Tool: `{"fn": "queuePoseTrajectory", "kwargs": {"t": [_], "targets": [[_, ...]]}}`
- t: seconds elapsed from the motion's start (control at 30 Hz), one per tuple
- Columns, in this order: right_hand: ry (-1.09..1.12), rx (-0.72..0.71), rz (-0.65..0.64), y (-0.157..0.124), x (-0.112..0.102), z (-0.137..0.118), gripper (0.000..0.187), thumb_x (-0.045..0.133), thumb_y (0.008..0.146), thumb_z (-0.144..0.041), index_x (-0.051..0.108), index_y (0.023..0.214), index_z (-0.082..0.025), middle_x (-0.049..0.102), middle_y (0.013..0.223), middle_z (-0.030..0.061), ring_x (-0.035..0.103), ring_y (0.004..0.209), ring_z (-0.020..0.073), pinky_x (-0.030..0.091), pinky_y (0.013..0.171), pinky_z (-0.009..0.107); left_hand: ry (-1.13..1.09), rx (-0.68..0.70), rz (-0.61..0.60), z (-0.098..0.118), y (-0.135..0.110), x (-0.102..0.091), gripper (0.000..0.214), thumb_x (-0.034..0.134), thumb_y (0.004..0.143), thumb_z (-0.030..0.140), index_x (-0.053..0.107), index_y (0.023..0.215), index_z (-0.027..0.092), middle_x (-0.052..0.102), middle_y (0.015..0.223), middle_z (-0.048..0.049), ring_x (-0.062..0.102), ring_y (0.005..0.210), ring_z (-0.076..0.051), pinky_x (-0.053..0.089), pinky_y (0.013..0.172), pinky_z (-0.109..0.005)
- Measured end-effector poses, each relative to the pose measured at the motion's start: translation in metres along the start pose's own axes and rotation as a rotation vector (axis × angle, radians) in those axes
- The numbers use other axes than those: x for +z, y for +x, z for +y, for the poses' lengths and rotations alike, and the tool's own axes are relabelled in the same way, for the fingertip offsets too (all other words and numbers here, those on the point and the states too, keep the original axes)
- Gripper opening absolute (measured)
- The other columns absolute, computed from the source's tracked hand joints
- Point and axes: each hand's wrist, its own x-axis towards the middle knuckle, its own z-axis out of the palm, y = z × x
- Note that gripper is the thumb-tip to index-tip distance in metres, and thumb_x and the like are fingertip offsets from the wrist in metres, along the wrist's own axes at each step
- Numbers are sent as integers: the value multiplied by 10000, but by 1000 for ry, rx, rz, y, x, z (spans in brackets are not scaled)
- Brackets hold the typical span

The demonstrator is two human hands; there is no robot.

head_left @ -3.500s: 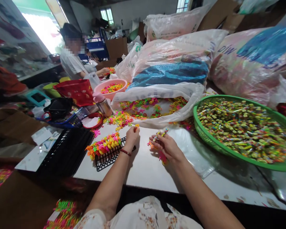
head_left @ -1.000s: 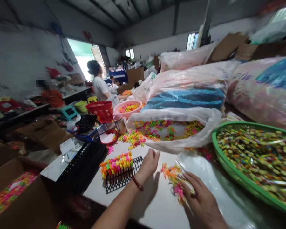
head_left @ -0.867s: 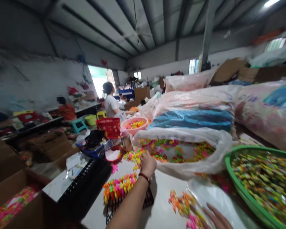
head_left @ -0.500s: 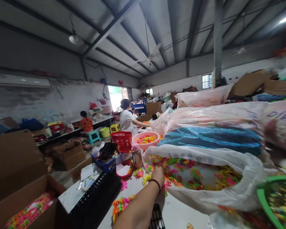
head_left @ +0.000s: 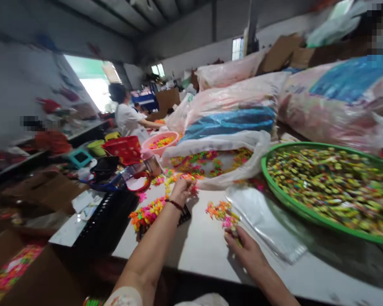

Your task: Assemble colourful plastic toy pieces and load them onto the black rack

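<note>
Left hand (head_left: 182,190): centre of frame, bunched at the near edge of the open sack; bright plastic pieces in orange and pink show at its fingertips, but blur hides whether they are gripped.
Right hand (head_left: 245,248): right of centre, pinching a small patterned piece (head_left: 235,236) between thumb and fingers. Beside it, on the white table (head_left: 200,244), a loose cluster (head_left: 221,212) of orange and pink pieces.
Black rack (head_left: 185,216): left of centre, partly behind the forearm, bearing a row of multicoloured pieces (head_left: 148,213).
Green basket (head_left: 264,168): right side, broad, filled with small patterned pieces, mostly yellow.
Open sack (head_left: 225,180): centre, white plastic, multicoloured pieces inside; its print too blurred to read.
Pink basin (head_left: 159,149): left of centre, heaped with similar pieces.
Red bowl (head_left: 147,187): left of centre, something white inside.
Cardboard box (head_left: 40,272): lower left, holding multicoloured pieces.
Large sack (head_left: 236,95): upper centre, bulging, blue band, lettering illegible.
</note>
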Motion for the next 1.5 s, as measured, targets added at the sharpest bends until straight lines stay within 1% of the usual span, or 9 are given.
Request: {"fn": "queuePoseTrajectory", "kwargs": {"t": [0.2, 0.33, 0.53, 0.67, 0.83, 1.03, 1.13, 1.23, 1.5], "targets": [[32, 1, 18, -11, 3, 3, 474, 645, 810, -625, 683, 1030, -208, 666, 844, 43, 630, 766, 197, 539, 717, 316, -80, -42, -47, -35, -44, -13, 118, 658, 798, 69, 579, 859, 132, 665, 799, -50, 666, 720, -137, 554, 646, -248], [4, 12, -38, -11, -2, -6, 423, 628, 837, -592, 675, 999, -204, 606, 728, -2, 575, 677, 158, 491, 643, 273, -50, -32, -90, -51, -68, -21, 166, 679, 746, 104, 591, 880, 146, 677, 831, -70, 678, 748, -169, 577, 665, -294], [-80, -15, -62, 1, 6, -22, 323, 594, 859, -519, 635, 843, -199, 544, 677, -28, 501, 623, 131, 416, 582, 241, 103, 211, -26, -61, -84, -31, 308, 712, 717, 144, 580, 986, 215, 606, 885, 16, 584, 712, -85, 497, 608, -163], [-128, -48, -51, 7, 15, -17, 264, 575, 876, -460, 624, 846, -202, 572, 698, -20, 511, 657, 141, 401, 596, 245, 197, 335, -27, -57, -81, -30, 430, 636, 768, 169, 513, 1167, 268, 595, 965, 4, 603, 785, -119, 541, 705, -243], [-151, -56, -65, 8, 20, -16, 235, 559, 877, -424, 605, 819, -201, 568, 699, -18, 513, 676, 149, 415, 633, 262, 566, 573, -61, -48, -79, -34, 205, 635, 726, 94, 656, 875, 232, 642, 981, -55, 553, 1086, -238, 456, 985, -375], [-228, -88, -45, 5, 21, -16, 216, 552, 863, -394, 621, 806, -197, 598, 706, -19, 528, 684, 150, 424, 650, 273, 639, 533, 8, -45, -83, -35, 233, 668, 731, 117, 672, 943, 213, 596, 860, -30, 551, 874, -207, 450, 841, -308], [-255, -79, -31, 4, 21, -12, 211, 553, 864, -384, 634, 813, -196, 616, 717, -14, 537, 693, 152, 427, 655, 280, 476, 406, 20, -44, -83, -35, 345, 687, 732, 130, 638, 1061, 222, 552, 789, 15, 505, 718, -144, 427, 691, -235], [-233, -83, -24, 5, 23, -9, 212, 577, 854, -390, 642, 800, -195, 620, 724, -9, 542, 713, 154, 428, 663, 283, 298, 243, -47, -44, -87, -37, 232, 706, 732, 184, 603, 939, 211, 504, 708, 41, 461, 602, -109, 402, 580, -209], [430, 301, -119, 9, 35, -26, 552, 736, 736, -566, 618, 1166, -241, 446, 598, -107, 216, 428, 47, 176, 410, 195, 38, -26, -250, -45, -127, -38, 325, 780, 714, 333, 580, 928, 192, 608, 873, -7, 578, 682, -95, 501, 601, -211]]}}
